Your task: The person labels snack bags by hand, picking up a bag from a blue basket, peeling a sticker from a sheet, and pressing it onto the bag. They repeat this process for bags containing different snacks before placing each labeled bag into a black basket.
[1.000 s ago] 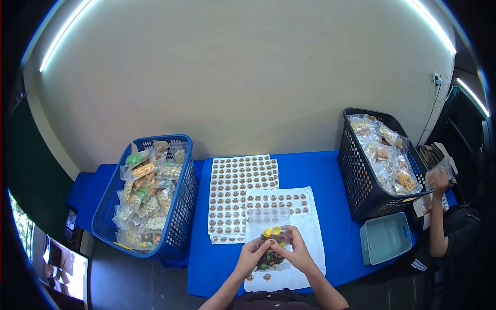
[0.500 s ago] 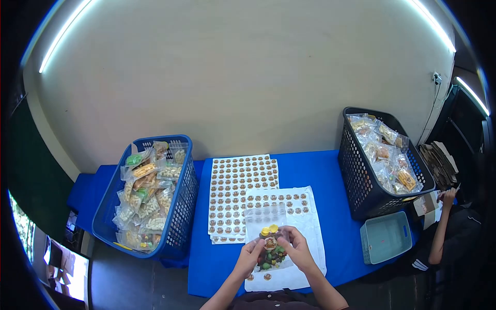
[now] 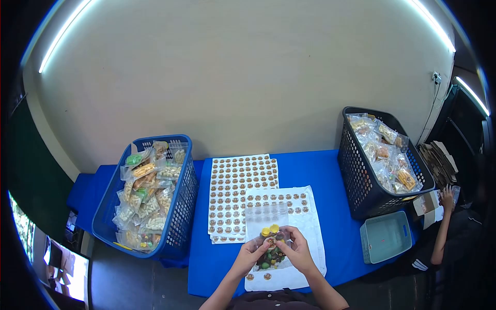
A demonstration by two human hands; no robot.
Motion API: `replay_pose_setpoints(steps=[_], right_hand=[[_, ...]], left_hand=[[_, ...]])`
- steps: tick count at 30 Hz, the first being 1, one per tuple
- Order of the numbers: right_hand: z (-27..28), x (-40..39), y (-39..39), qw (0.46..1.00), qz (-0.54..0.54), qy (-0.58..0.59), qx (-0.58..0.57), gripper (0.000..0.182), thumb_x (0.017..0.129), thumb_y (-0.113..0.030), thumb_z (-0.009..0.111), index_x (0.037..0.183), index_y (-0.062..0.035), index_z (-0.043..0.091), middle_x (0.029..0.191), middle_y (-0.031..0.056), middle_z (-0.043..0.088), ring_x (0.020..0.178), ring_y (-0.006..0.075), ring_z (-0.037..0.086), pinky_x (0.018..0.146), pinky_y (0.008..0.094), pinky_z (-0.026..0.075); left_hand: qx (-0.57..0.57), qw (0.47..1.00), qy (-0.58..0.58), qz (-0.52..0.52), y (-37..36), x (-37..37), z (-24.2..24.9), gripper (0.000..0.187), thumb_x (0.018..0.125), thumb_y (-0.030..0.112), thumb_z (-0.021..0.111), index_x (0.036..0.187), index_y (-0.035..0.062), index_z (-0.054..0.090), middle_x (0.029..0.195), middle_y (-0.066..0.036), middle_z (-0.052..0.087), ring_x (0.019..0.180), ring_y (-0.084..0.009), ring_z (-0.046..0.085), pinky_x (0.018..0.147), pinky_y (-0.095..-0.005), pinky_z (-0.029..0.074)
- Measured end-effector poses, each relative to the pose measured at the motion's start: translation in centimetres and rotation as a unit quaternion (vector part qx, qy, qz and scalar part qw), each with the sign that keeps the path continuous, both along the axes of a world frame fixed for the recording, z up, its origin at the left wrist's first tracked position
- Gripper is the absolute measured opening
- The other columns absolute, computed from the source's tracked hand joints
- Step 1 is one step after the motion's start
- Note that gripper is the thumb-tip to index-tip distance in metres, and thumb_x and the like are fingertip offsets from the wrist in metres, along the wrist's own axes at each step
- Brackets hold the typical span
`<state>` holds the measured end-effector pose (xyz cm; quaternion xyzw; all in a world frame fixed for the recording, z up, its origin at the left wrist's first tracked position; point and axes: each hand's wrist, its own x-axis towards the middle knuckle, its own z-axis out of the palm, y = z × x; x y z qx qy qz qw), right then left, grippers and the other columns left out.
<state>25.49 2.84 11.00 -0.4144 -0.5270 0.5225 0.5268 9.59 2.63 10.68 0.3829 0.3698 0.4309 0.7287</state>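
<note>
A clear zip bag (image 3: 266, 214) of dark, green and yellow pieces is held between my two hands, low in the head view. My left hand (image 3: 251, 254) grips its left edge, and my right hand (image 3: 298, 249) grips the right. Both thumbs press at a round brown sticker (image 3: 270, 242) on the bag's front, partly covering it. Beneath the bag lies a partly used sticker sheet (image 3: 305, 232) with several round stickers on its upper part. A stack of fuller sticker sheets (image 3: 232, 191) is just beyond, to the left.
A blue basket (image 3: 188, 181) of filled bags stands left. A black basket (image 3: 356, 175) of filled bags stands right, with a pale green bin (image 3: 387, 253) in front. At far right, another person's hand (image 3: 447, 199) is beside a cardboard box (image 3: 426, 204). Blue cloth (image 3: 315, 168) covers the table.
My thumbs have moved inward over the sticker, hiding more of it; the bag stays nearly in place. At far right, the other person's hand has opened and shifted slightly.
</note>
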Motion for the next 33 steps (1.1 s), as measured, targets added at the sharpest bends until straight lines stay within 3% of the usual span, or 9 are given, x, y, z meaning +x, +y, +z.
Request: replay_pose_setpoints(steps=[2,5,11,17,20,26,29,33], right_hand=[[0.4,-0.2,0.1,0.998,-0.013,0.053,-0.023,0.038,0.077,-0.008,0.061,0.11,-0.0004,0.045,0.1,0.009,0.053,0.093,0.0128,0.053,0.078,0.0266,0.043],[1.7,-0.7,-0.3,0.998,-0.046,-0.046,0.02,0.036,0.075,-0.009,0.064,0.105,0.0005,0.047,0.095,0.0095,0.056,0.089,0.0131,0.054,0.077,0.0264,0.044],[1.0,-1.0,0.0,0.998,-0.066,-0.019,0.013,0.026,0.076,-0.004,0.062,0.097,0.0013,0.049,0.089,0.0065,0.057,0.085,0.0116,0.054,0.078,0.0246,0.043],[0.1,-1.1,0.2,0.998,-0.056,-0.01,0.018,0.025,0.079,-0.006,0.06,0.1,0.0011,0.049,0.092,0.0067,0.057,0.085,0.0112,0.054,0.076,0.0243,0.043],[1.2,-0.7,0.2,0.994,-0.017,0.08,-0.065,0.026,0.079,-0.006,0.059,0.101,0.0012,0.048,0.092,0.0066,0.056,0.086,0.011,0.054,0.077,0.024,0.043],[0.5,-0.9,0.0,0.997,-0.049,-0.055,0.034,0.024,0.078,-0.007,0.06,0.098,0.0016,0.051,0.091,0.0077,0.058,0.086,0.0109,0.054,0.078,0.0251,0.043],[0.1,-1.0,0.0,0.998,-0.054,-0.033,0.028,0.022,0.078,-0.007,0.061,0.097,0.0016,0.052,0.09,0.0075,0.058,0.086,0.0111,0.054,0.078,0.0249,0.042],[-0.5,-0.4,0.3,0.999,-0.02,0.03,-0.026,0.033,0.079,-0.007,0.059,0.108,0.0003,0.044,0.093,0.0055,0.054,0.088,0.0105,0.052,0.08,0.0234,0.041]], left_hand=[[0.009,1.0,0.017,-0.014,0.0,0.0,0.3,0.041,0.084,0.018,0.056,0.116,-0.0054,0.044,0.105,-0.009,0.055,0.094,-0.0101,0.051,0.082,-0.0234,0.041],[0.013,0.999,0.036,-0.037,-0.2,0.1,0.3,0.042,0.083,0.015,0.057,0.117,-0.0053,0.044,0.106,-0.008,0.055,0.095,-0.0106,0.052,0.082,-0.0238,0.042],[0.04,0.998,0.026,-0.034,-0.4,0.6,0.2,0.044,0.081,0.014,0.059,0.118,-0.0047,0.043,0.108,-0.008,0.054,0.097,-0.0115,0.052,0.084,-0.0245,0.042],[0.038,0.998,0.032,-0.03,-0.4,0.3,-0.6,0.045,0.082,0.015,0.059,0.118,-0.0048,0.042,0.107,-0.008,0.054,0.095,-0.0112,0.053,0.083,-0.024,0.042],[0.008,0.999,0.035,-0.003,-0.6,0.3,0.1,0.043,0.083,0.018,0.058,0.117,-0.0051,0.044,0.104,-0.008,0.056,0.092,-0.0105,0.053,0.081,-0.0232,0.043],[0.026,0.998,0.039,0.028,-0.2,0.9,-1.5,0.039,0.087,0.023,0.051,0.114,-0.0044,0.048,0.102,-0.007,0.057,0.09,-0.008,0.053,0.078,-0.0212,0.043],[0.051,0.997,0.046,0.024,-0.3,0.8,-1.5,0.038,0.088,0.024,0.049,0.115,-0.0035,0.048,0.101,-0.006,0.057,0.086,-0.0069,0.052,0.075,-0.0199,0.042],[0.034,0.998,0.058,0.005,-0.7,0.1,-1.7,0.038,0.089,0.024,0.048,0.116,-0.003,0.047,0.099,-0.005,0.057,0.083,-0.0061,0.051,0.071,-0.0187,0.041]])
